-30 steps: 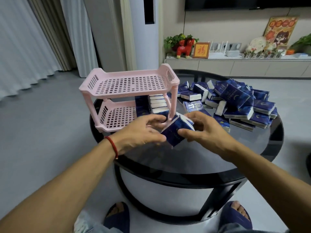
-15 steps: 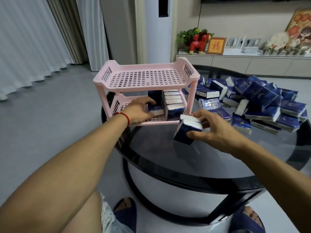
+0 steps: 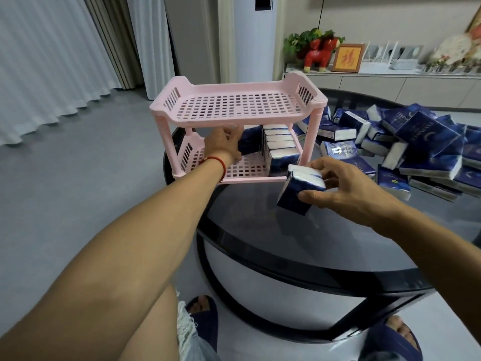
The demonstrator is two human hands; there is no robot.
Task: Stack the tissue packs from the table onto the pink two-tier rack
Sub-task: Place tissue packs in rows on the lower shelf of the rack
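Two packs [image 3: 300,188] sat pinched in my right hand [image 3: 346,187], just right of the rack [image 3: 234,105] (left hand [image 3: 223,145] gripped one pack [image 3: 251,142] inside the lower tier).

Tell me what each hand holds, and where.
Right hand grips navy-and-white tissue packs across their sides, thumb below. Left hand holds a navy tissue pack by its left side on the lower tier.

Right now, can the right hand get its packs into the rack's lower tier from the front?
Probably yes. The right hand holds its packs just outside the pink rack, whose front is open. The row of packs fills the right part, and the left hand is inside, so only the middle gap is free.
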